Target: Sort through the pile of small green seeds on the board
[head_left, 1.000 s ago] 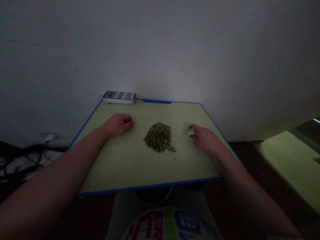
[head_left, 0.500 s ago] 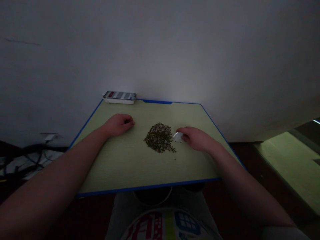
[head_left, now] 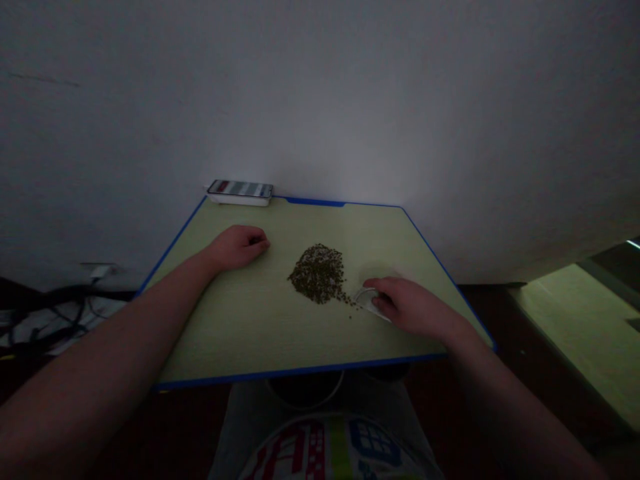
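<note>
A loose pile of small brown-green grains (head_left: pixel 318 273) lies mid-table, with a thin trail of grains running from its lower right side. My right hand (head_left: pixel 407 303) pinches a small whitish dish with a curved rim (head_left: pixel 369 301), tilted low over the table. Its near edge is at the end of the trail; whether any grains are inside it I cannot tell. My left hand (head_left: pixel 240 247) rests on the table left of the pile, fingers curled in, with nothing visible in them.
The pale table (head_left: pixel 240 333) has a blue edge and stands against a grey wall (head_left: pixel 320 100). A phone (head_left: pixel 241 189) lies on a white box at the back left corner. Below the front edge is a dark round container (head_left: pixel 306 392). Cables (head_left: pixel 75 313) lie at left.
My right hand has moved toward me and slightly right with the whitish dish, away from the pile's side. More grains now trail toward the dish. My left hand has stayed put.
</note>
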Demonstrator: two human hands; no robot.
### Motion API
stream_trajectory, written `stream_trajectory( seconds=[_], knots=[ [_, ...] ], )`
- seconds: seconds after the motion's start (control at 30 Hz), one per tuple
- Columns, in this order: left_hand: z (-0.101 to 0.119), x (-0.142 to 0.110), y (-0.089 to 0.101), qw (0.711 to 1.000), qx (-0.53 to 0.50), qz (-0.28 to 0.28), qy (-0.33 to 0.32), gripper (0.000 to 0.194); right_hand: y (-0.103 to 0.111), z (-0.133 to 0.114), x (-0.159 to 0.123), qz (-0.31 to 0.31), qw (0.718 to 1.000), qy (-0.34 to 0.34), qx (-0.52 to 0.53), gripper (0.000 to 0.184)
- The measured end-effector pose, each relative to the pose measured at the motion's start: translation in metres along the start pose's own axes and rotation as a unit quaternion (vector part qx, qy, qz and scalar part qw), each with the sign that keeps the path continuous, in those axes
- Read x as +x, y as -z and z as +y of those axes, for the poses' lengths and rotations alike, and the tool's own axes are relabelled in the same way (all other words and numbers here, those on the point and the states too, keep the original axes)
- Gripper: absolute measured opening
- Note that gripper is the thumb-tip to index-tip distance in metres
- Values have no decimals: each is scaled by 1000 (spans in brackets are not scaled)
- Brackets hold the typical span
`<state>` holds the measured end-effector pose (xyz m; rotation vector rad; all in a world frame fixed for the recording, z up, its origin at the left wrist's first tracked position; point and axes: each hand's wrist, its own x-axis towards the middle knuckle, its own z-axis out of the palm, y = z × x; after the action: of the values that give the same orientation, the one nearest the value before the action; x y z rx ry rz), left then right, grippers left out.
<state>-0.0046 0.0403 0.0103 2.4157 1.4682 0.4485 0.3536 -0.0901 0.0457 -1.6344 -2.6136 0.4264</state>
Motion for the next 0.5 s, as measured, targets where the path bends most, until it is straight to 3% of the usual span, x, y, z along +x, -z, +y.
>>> stream_trajectory(
  seconds=[0.5],
  knots=[
    [-3, 1, -1, 1000, -2, -2, 2, 38, -6, -2, -16, 19, 998, -17, 57, 32]
  ],
)
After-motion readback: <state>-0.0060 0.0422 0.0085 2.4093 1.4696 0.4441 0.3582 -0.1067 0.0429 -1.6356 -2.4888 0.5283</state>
